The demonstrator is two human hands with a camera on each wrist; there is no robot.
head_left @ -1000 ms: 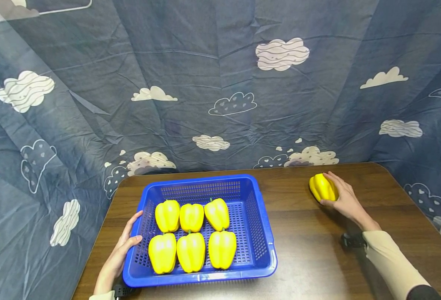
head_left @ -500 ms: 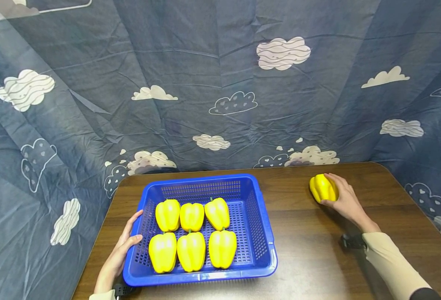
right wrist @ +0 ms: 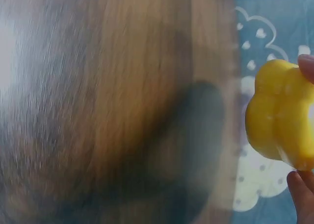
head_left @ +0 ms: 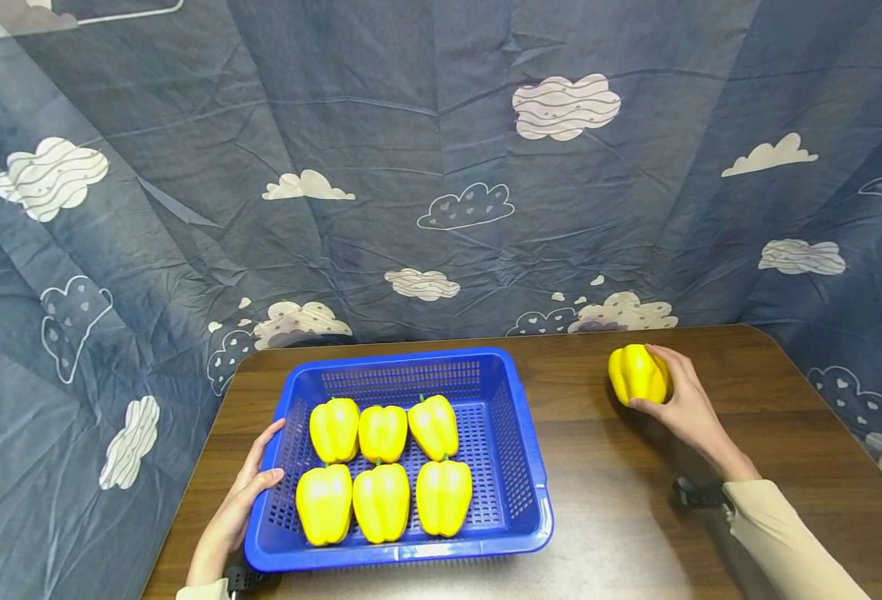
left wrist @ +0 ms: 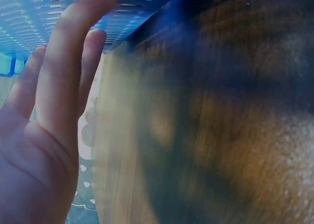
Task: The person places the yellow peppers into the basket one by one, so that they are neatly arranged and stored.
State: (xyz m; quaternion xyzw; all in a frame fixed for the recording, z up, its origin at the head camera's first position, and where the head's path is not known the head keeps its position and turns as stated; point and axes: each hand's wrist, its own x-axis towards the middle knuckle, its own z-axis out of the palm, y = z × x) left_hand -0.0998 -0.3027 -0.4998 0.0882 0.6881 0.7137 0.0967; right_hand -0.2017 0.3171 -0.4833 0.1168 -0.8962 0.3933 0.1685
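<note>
My right hand [head_left: 687, 405] holds a yellow bell pepper [head_left: 634, 375] at the table's far right, thumb on the near side and fingers on the far side. In the right wrist view that bell pepper [right wrist: 279, 116] appears at the right edge, between fingertips, with much of the hand out of frame. A blue plastic basket [head_left: 519, 392] stands at left with several yellow bell peppers [head_left: 383, 504] lying in two rows. My left hand [head_left: 234, 504] grips its left rim, thumb over the edge; the left wrist view shows fingers [left wrist: 59, 72] against the slotted outer wall.
The brown wooden table [head_left: 591, 500] runs back to a dark blue curtain [head_left: 381, 250] with cloud prints. Inside the basket, bare slotted floor shows along the right side. A dark band sits on each wrist.
My right hand has moved a little to the left with the bell pepper, which has turned slightly. The left hand and the basket have stayed in place.
</note>
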